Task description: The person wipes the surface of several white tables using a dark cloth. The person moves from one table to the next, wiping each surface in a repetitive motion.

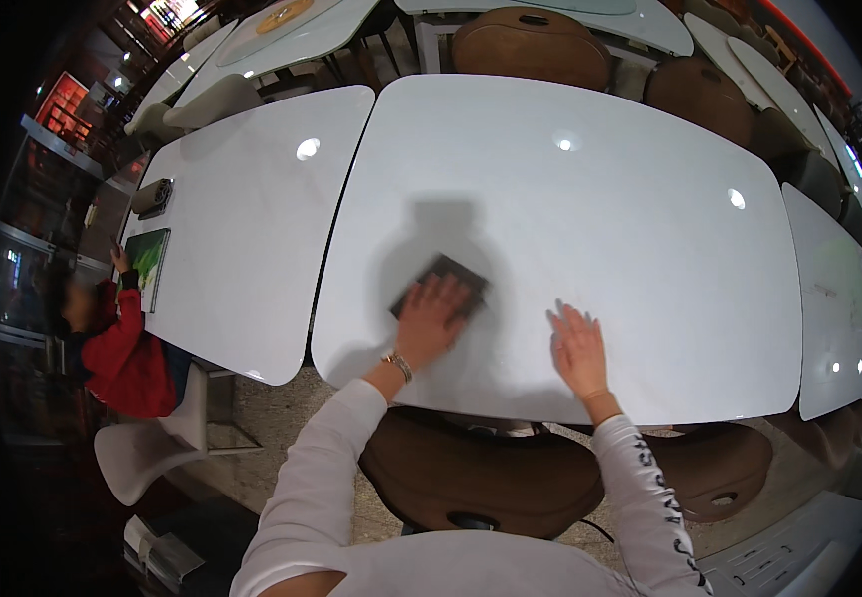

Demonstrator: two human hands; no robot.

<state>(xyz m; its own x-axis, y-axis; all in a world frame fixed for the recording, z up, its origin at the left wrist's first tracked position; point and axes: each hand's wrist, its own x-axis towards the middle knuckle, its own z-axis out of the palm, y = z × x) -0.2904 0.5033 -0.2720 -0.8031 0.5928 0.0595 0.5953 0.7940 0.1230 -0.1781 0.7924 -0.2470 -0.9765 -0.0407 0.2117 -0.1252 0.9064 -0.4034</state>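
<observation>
My left hand (431, 321) lies flat on a dark folded cloth (444, 263), pressing it against the glossy white tabletop (640, 224). Both the hand and the cloth look slightly blurred, and much of the cloth is covered by the fingers and palm. A metal bracelet (399, 366) circles the left wrist. To the right, my right hand (580, 351) is over the near part of the same tabletop, palm down with fingers apart and nothing in it. The shadow of my head and shoulders falls around the cloth.
Brown chairs (483, 470) stand against the near edge, with more beyond the far edge (532, 48). A narrow gap separates the white table at left (244, 224), where a person in red sits by a green-covered booklet (149, 261) and a dark rolled item (152, 198).
</observation>
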